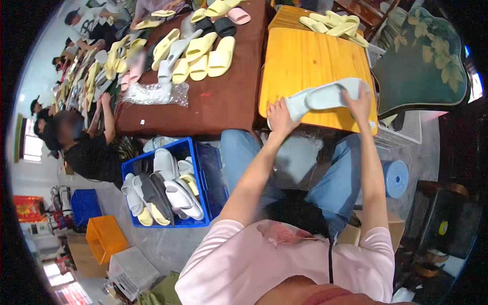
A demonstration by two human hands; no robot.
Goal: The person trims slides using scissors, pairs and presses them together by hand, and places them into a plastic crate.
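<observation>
Two pale grey slippers [330, 95] appear to overlap just over the front part of a yellow wooden table; exactly how they overlap is unclear. My left hand [282, 118] is closed on their left end, thumb toward me. At the right end my right hand [359, 104] grips the slipper's edge, its fingers at the far side. Several yellow slippers [333, 23] lie piled at the back of that table.
The yellow wooden table [315, 56] adjoins a brown-covered table [234, 96] bearing yellow, grey, black and pink slippers and clear plastic wrap [155, 94]. A blue crate [206, 203] of slippers stands left of my legs. Other people [84, 142] sit or stand at left.
</observation>
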